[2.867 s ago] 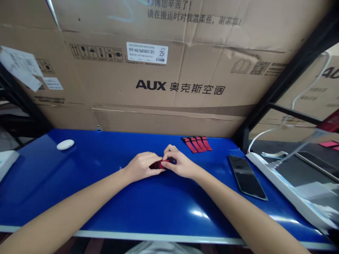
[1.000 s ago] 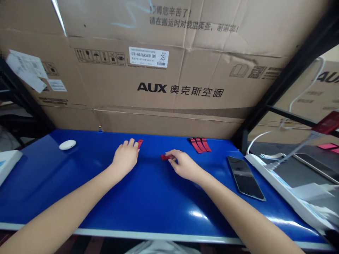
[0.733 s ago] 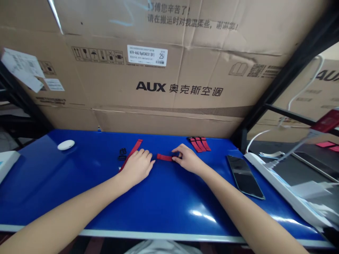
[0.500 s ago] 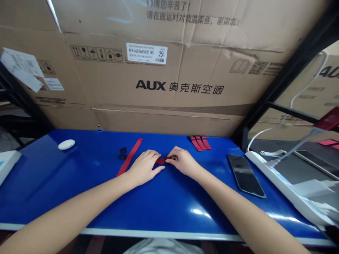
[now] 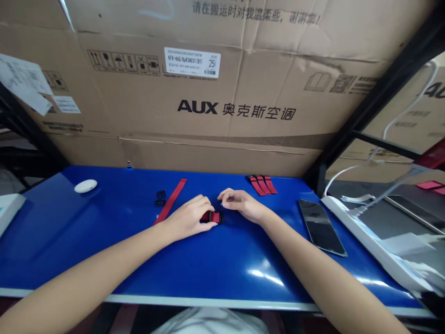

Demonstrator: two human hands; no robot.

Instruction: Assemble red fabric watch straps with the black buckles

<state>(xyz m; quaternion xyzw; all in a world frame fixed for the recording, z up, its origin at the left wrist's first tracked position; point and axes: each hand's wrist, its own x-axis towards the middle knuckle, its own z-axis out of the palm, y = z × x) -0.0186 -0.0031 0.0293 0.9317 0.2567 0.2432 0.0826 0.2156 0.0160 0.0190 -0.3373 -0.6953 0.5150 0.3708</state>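
Note:
My left hand (image 5: 191,215) is closed on a short red webbing strap (image 5: 215,217) with a black buckle (image 5: 221,217) at its right end. Its thumb and fingers pinch the strap just above the blue table; the part under the palm is hidden. Just to the right, my right hand (image 5: 239,203) is off the strap, its fingers loosely curled and somewhat apart, with nothing visible in them. Left of my hands lies a longer red strap (image 5: 174,197), partly covered by my left wrist. Loose black buckles (image 5: 160,202) sit beside it.
Several red straps with black buckles (image 5: 263,184) lie together at the back right. A phone (image 5: 321,227) and a white power strip (image 5: 368,236) are at the right. A white oval object (image 5: 85,186) lies at left. A large cardboard box (image 5: 139,106) stands behind the blue table (image 5: 194,273).
My right hand has let go of the strap's end and lifted slightly away. The black buckle on the strap now shows beside my left fingers. The camera view has shifted slightly.

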